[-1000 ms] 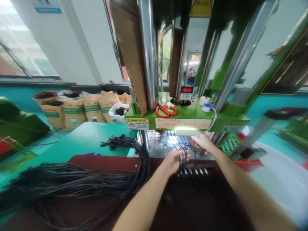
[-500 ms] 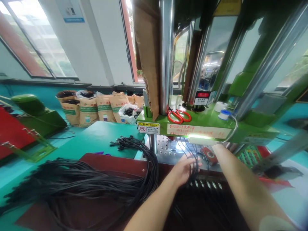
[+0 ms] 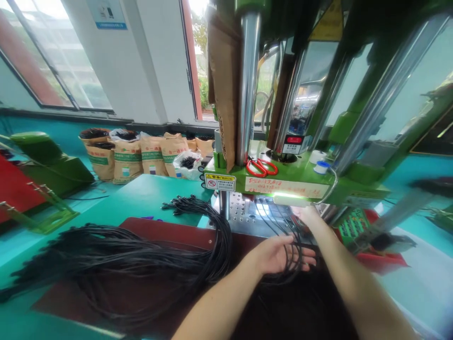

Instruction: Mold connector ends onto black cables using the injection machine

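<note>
Several thin black cables (image 3: 296, 238) run from beneath the green press (image 3: 226, 166) toward me and loop across my left hand (image 3: 283, 255). Its palm faces up, and the loosely curled fingers hold the cables. My right hand (image 3: 303, 213) reaches in under the press by the white lamp (image 3: 290, 200), close to the far part of the cables; its fingertips are hidden there. A metal plate with holes (image 3: 239, 208) lies under the press. To the left, a large bundle of black cables (image 3: 141, 255) lies over a dark red board (image 3: 159, 231).
Red-handled scissors (image 3: 262, 167) and a blue-white spool (image 3: 322, 166) rest on the press ledge. Metal columns (image 3: 249, 89) rise above it. A green table (image 3: 141, 203) extends left. Paper sacks (image 3: 127, 160) stand by the wall. A control panel (image 3: 354, 224) sits at right.
My left hand has moved nearer and to the right with the cables, its fingers more spread. My right hand has come partly into view. The red block beside it no longer shows.
</note>
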`<state>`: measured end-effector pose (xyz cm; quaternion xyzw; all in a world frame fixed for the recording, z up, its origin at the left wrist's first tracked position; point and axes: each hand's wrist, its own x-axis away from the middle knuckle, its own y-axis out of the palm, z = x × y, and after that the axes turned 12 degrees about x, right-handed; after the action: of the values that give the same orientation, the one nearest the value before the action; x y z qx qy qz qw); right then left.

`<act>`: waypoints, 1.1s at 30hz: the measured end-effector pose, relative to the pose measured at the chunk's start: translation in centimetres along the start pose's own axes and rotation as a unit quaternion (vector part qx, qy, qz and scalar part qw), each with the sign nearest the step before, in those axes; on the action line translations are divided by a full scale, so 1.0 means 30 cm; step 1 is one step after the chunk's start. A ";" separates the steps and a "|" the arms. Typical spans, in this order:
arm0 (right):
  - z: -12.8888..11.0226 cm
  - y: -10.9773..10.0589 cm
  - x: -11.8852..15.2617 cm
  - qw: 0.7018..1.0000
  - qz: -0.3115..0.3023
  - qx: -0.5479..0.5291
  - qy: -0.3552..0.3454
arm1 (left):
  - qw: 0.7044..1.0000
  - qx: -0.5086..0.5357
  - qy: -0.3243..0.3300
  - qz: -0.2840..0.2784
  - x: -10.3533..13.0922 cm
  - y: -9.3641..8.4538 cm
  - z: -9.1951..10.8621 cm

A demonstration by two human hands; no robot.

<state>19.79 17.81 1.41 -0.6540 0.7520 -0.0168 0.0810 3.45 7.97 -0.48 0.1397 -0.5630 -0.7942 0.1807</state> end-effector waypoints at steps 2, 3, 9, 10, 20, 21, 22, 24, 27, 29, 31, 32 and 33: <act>0.006 0.017 0.037 1.000 0.016 -0.017 0.016 | 0.999 0.025 0.031 -0.004 -0.004 0.022 -0.027; 0.006 0.022 0.061 0.999 0.023 -0.025 0.022 | 0.998 0.041 0.052 0.000 -0.005 0.035 -0.040; -0.022 0.013 0.186 0.997 0.049 -0.045 0.032 | 0.977 0.126 0.099 0.139 0.013 0.129 -0.106; -0.026 0.008 0.196 0.997 0.057 -0.046 0.035 | 0.972 0.147 0.096 0.157 0.025 0.142 -0.115; -0.037 -0.041 0.272 0.990 0.117 -0.036 0.068 | 0.995 0.077 0.013 0.055 0.233 0.083 -0.269; -0.040 -0.031 0.286 0.991 0.110 -0.032 0.072 | 0.997 0.055 0.002 0.046 0.243 0.079 -0.273; -0.043 -0.017 0.300 0.991 0.102 -0.028 0.077 | 0.999 0.033 -0.013 0.039 0.250 0.076 -0.273; -0.046 0.012 0.322 0.993 0.084 -0.024 0.084 | 0.999 -0.001 -0.039 0.024 0.265 0.076 -0.270; -0.039 0.041 0.335 0.993 0.070 -0.029 0.088 | 0.998 -0.035 -0.054 -0.018 0.300 0.078 -0.279; -0.029 0.042 0.328 0.993 0.075 -0.037 0.086 | 0.993 -0.079 -0.067 -0.061 0.333 0.079 -0.295; -0.015 0.023 0.313 0.991 0.093 -0.041 0.081 | 0.985 -0.127 -0.067 -0.095 0.375 0.087 -0.297; -0.007 0.007 0.306 0.991 0.104 -0.039 0.079 | 0.983 -0.139 -0.050 -0.108 0.399 0.096 -0.283; 0.002 -0.013 0.300 0.990 0.112 -0.034 0.080 | 0.983 -0.139 -0.019 -0.116 0.425 0.109 -0.255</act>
<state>18.99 8.89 0.51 -0.5645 0.8247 -0.0343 -0.0001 -4.30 -5.14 -0.13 0.1623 -0.4301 -0.8831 0.0942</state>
